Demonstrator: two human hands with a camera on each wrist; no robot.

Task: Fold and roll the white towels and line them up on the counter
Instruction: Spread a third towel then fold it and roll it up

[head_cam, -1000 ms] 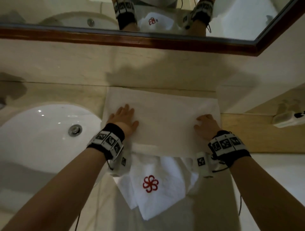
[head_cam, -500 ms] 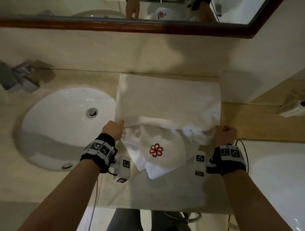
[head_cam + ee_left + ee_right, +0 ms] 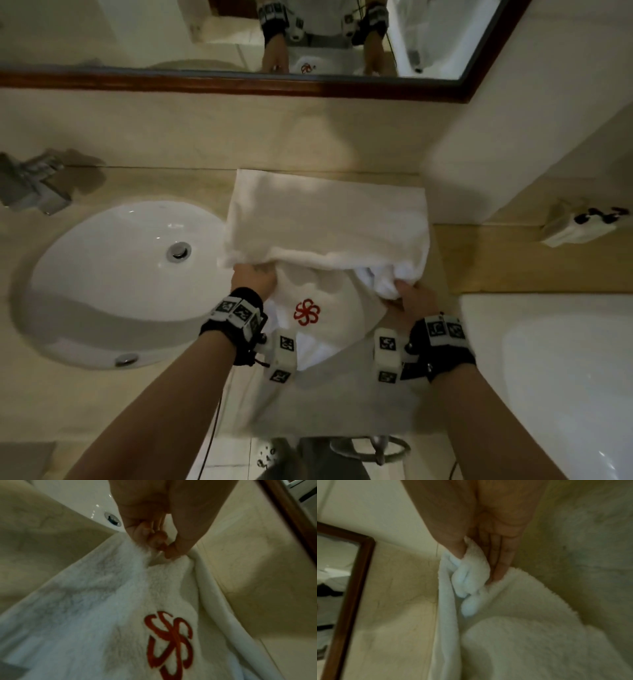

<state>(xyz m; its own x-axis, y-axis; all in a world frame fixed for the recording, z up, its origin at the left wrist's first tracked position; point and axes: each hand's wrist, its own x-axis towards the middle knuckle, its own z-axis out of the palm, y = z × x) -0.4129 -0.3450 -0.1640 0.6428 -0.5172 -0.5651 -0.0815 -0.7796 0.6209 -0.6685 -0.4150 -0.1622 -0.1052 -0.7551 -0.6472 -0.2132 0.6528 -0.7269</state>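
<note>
Both my hands are gripping the near edge of the white towel on the counter.

Head view: I am holding the white towel, which is lying on the beige counter between the sink basin and the wall; my left hand and right hand are each pinching a near corner, with the red logo sagging between them. Left wrist view: my fingertips are nipping a thin bit of edge, so I am judging it could slip under tension. Right wrist view: my right hand is bunching a thick wad, blurred; uneven grips could be skewing the fold, or dragging the towel over the counter edge.
</note>
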